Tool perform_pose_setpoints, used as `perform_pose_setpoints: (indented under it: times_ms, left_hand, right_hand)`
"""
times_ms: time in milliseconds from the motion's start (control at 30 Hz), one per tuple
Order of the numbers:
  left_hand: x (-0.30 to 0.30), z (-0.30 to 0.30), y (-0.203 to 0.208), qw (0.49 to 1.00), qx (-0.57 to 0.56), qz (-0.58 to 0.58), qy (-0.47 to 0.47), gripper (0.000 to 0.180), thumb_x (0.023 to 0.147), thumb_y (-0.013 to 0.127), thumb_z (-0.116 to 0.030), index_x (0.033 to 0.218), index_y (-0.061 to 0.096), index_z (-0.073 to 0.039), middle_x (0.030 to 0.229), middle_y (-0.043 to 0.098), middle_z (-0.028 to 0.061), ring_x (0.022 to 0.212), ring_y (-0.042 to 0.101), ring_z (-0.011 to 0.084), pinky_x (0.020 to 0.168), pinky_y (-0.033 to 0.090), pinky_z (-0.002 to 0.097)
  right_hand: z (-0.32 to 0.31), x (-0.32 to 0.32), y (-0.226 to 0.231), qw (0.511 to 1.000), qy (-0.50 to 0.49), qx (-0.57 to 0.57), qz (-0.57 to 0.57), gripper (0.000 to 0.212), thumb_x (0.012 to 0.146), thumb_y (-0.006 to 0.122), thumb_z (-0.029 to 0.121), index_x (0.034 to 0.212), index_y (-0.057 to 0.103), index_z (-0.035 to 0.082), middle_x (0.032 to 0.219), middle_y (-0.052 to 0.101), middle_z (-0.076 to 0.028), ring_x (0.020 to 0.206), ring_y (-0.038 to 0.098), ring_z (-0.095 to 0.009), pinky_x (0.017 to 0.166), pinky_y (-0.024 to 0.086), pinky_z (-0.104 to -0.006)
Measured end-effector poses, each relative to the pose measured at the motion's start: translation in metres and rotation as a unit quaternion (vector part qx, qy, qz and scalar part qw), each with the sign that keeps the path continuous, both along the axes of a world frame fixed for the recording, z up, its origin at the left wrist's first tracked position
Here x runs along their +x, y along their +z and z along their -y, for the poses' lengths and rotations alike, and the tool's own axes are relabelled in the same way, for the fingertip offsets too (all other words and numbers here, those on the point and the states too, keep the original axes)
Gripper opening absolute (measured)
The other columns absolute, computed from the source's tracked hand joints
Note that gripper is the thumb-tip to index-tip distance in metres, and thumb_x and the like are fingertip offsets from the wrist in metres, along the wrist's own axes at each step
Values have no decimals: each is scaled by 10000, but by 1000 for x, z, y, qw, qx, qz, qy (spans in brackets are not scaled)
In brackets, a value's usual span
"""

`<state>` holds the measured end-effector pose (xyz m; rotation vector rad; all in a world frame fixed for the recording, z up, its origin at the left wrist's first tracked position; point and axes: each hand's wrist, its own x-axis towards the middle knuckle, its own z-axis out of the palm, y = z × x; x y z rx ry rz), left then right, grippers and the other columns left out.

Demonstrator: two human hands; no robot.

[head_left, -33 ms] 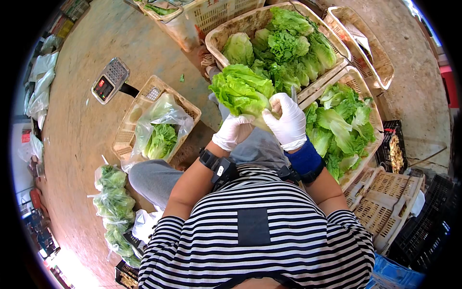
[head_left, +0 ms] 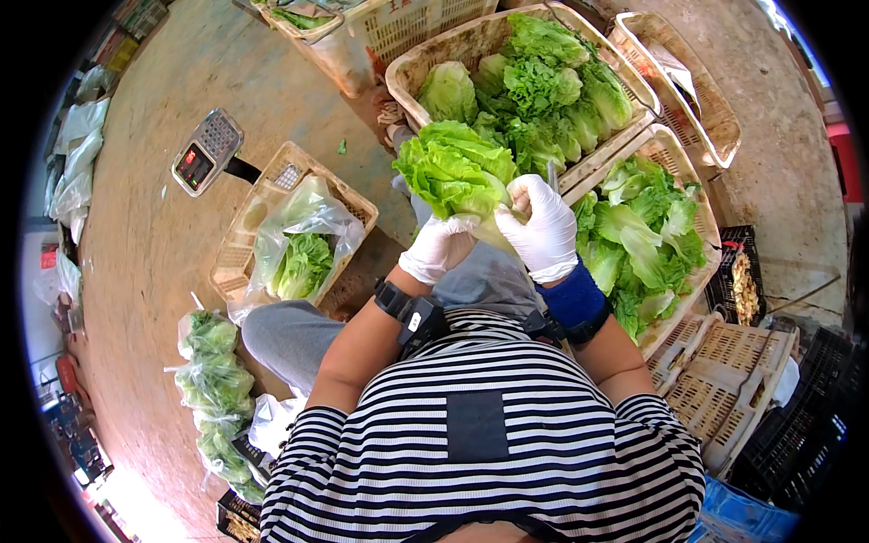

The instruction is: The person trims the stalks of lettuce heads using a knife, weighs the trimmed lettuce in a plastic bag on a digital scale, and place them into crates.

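A head of leafy green lettuce (head_left: 455, 167) is held up over my lap, its leaves toward the far left and its pale base toward me. My left hand (head_left: 440, 246), in a white glove, is closed around its lower left side. My right hand (head_left: 545, 228), also gloved, is closed with thumb and fingertips at the base's right side; its palm side is partly hidden. Just beyond the right hand a narrow grey blade-like piece (head_left: 552, 174) sticks up; whether that hand grips it is unclear. More lettuce heads (head_left: 543, 86) fill a crate (head_left: 412, 90) behind.
On the right, loose leaves (head_left: 643, 240) lie in another crate (head_left: 711, 213). To the left, an open plastic bag (head_left: 312, 217) with lettuce sits in a crate (head_left: 360, 204) beside a scale display (head_left: 206, 152). Bagged lettuce (head_left: 213, 385) lines the floor near my left knee.
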<state>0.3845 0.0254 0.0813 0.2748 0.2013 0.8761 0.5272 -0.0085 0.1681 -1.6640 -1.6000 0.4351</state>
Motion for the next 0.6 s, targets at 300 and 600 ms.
perform_pose_setpoints:
  times_ms: [300,600]
  left_hand:
    - [1,-3,4,999,-13,-46,6,540,787,622,-22,1277,394,-51,1218,507,85,1114,491,215,967,382,353]
    - [-8,-4,8,999,-20,39,13,659,774,619,-91,1335,284,-3,1325,410,147,1213,408,284,1034,324,424]
  right_hand:
    - [6,12,-14,996,-41,49,-67,164,727,674,63,841,556,65,703,570,-21,591,556,-122,550,445,-248]
    - [35,108,5,938,-97,70,-324,124,860,539,36,982,545,52,724,571,-25,589,526,-101,532,424,-225]
